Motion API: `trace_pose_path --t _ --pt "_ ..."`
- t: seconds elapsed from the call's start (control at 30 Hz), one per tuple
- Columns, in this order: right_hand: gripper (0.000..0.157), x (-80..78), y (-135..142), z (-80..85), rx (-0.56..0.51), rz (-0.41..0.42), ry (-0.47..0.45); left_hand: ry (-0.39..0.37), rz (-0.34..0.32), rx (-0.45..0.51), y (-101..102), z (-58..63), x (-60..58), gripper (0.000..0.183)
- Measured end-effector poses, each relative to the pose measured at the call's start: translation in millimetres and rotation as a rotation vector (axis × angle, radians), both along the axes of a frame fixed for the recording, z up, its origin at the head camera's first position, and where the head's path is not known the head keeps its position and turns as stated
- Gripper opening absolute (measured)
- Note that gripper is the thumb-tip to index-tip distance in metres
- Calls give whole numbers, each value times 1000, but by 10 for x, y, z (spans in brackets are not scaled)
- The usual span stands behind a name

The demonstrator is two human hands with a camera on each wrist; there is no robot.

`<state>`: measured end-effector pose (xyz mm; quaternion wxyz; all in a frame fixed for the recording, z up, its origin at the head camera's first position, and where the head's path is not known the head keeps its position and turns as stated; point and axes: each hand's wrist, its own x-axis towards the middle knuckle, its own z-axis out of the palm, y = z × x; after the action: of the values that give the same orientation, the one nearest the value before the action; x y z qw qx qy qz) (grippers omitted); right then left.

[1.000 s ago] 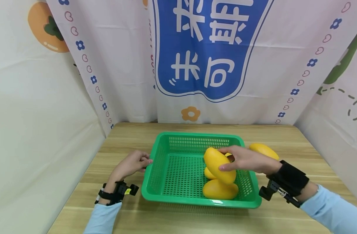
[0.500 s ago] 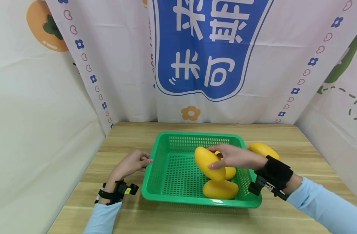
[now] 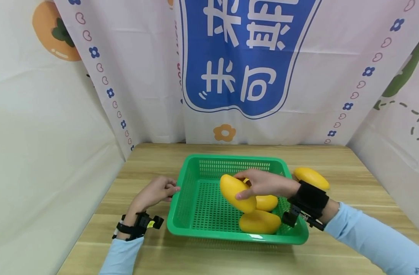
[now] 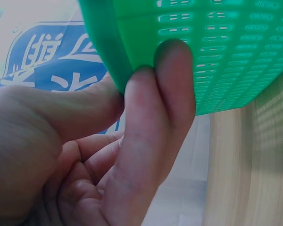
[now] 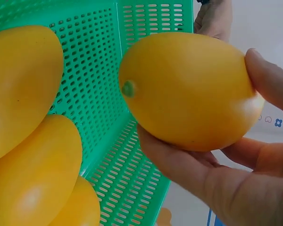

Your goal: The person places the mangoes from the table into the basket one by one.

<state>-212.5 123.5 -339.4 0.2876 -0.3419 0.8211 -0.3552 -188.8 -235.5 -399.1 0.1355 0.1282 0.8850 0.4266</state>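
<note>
My right hand (image 3: 266, 182) grips a yellow mango (image 3: 237, 193) between thumb and fingers, holding it tilted over the middle of the green basket (image 3: 254, 237). In the right wrist view the held mango (image 5: 188, 89) shows a small green stem end. Lower in the basket's right half lie a front mango (image 3: 259, 222) and another mango (image 3: 266, 203) behind it, with a third partly hidden by the hand. At the basket's left side my left hand (image 3: 157, 191) pinches the rim; the left wrist view shows its fingers (image 4: 146, 108) against the outer wall.
One more mango (image 3: 311, 178) lies on the wooden table (image 3: 154, 160), outside the basket at the back right. A printed cloth (image 3: 154, 114) hangs behind the table, and pale cloth walls stand on both sides.
My right hand has carried the held mango leftward, from above the other mangoes toward the basket's middle, uncovering more of the mango behind. The left hand has stayed at the rim.
</note>
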Motion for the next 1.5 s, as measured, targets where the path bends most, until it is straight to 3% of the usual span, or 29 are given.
trace_pose_path --t 0.47,0.73,1.07,1.3,1.5 --pt "38 -60 -245 -132 5 55 -20 29 -27 -12 -19 -15 -14 26" --pt "26 -61 -360 -208 2 97 -11 29 -29 -16 -8 -12 -14 27" --pt "37 -44 -475 -304 78 94 -43 23 -14 -23 -9 -21 -25 27" --pt "29 -14 -560 -374 91 95 -78 2 -1 -2 -8 -13 -15 26" --pt "48 -5 -580 -442 140 71 -89 -7 5 -1 -15 -5 -13 26"
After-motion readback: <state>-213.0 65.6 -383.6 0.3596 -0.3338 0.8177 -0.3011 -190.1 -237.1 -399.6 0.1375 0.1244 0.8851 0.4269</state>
